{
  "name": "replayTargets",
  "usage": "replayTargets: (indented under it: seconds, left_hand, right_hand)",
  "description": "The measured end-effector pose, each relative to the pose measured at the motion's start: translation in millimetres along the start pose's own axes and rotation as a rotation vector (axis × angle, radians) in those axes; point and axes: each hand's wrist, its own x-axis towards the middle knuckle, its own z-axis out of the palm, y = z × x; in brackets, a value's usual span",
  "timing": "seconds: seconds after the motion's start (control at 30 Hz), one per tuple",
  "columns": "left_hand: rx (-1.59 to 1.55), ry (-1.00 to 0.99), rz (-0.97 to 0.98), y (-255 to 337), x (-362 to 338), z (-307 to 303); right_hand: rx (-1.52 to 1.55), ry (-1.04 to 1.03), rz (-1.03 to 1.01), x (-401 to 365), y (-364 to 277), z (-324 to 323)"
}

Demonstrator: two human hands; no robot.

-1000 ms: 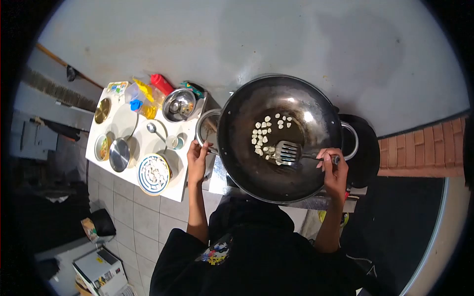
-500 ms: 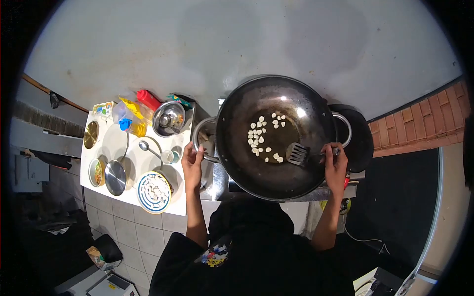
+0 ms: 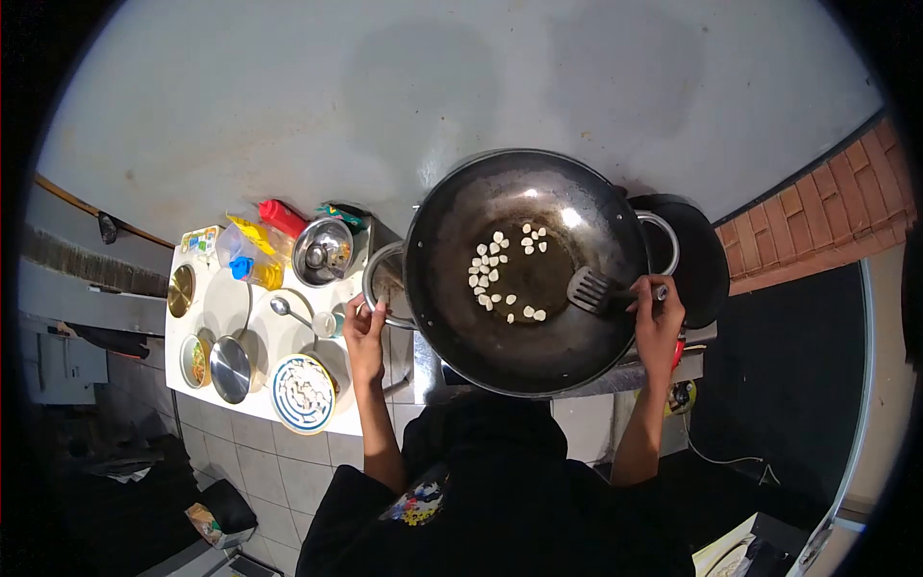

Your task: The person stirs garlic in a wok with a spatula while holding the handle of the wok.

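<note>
A large dark wok [image 3: 500, 351] holds several pale slices [image 3: 482, 267] in its middle, mostly toward the left, over a shiny, oily-looking patch. My left hand [image 3: 365, 337] is closed on the wok's left loop handle [image 3: 371, 279]. In my right hand [image 3: 659, 322] is the handle of a slotted spatula [image 3: 587, 288]. The spatula's head rests inside the wok on the right side, apart from the slices. The wok's right loop handle [image 3: 672, 236] is untouched.
At left, a white table [image 3: 346, 415] bears a patterned plate of pale pieces [image 3: 303, 394], a metal bowl [image 3: 323, 252], an oil bottle [image 3: 258, 272], a red bottle [image 3: 282, 218] and a spoon [image 3: 285, 308]. A black round pan [image 3: 707, 260] stands behind the wok's right side.
The spatula head has shifted slightly right and up within the wok, away from the lower slices. Both hands keep their holds. The whole view has turned a little.
</note>
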Motion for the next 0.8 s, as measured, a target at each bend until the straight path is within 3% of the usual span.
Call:
replayTargets:
  seconds: [0.2,0.3,0.5,0.67,0.8]
  left_hand:
    - [0.011,-0.011,0.023,0.5,2.3,-0.5]
    - [0.017,-0.001,0.014,0.0,2.0,-1.3]
    - [-0.002,0.006,0.016,0.1,1.3,1.6]
    - [0.040,0.016,0.028,4.7,-0.6,3.3]
    - [0.021,0.004,-0.006,2.2,0.5,0.5]
  right_hand:
    - [0.040,0.096,0.083,8.4,15.8,30.8]
    - [0.124,0.033,0.082,16.5,2.1,42.7]
    - [0.300,0.066,0.027,19.7,-8.9,29.3]
    - [-0.019,0.012,0.037,14.9,-1.7,28.3]
    - [-0.029,0.016,0.072,23.0,-3.0,38.9]
